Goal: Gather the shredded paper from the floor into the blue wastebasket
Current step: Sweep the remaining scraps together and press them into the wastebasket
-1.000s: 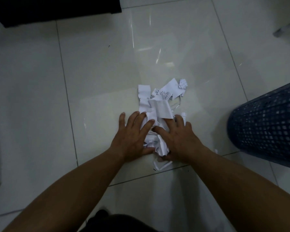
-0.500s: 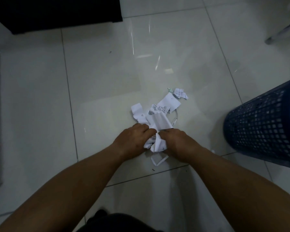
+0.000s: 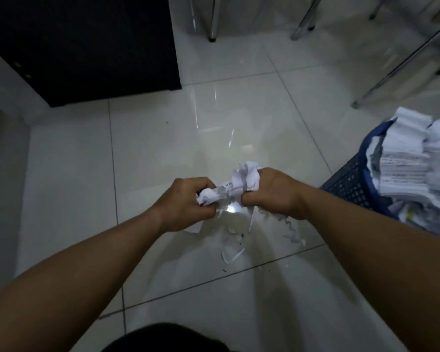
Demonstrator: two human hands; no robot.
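Crumpled white shredded paper wad [image 3: 235, 185] gripped by left hand [image 3: 186, 201] and right hand [image 3: 274, 191]; paper-filled blue mesh plastic wastebasket [image 3: 353, 186] just beside right forearm.

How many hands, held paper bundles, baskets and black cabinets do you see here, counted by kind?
Hands: 2 (left hand, right hand)
Paper bundle: 1
Basket: 1
Cabinet: 1
Total: 5

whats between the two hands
A crumpled wad of shredded paper, gripped at either end by the left hand and right hand, seen in the head view.
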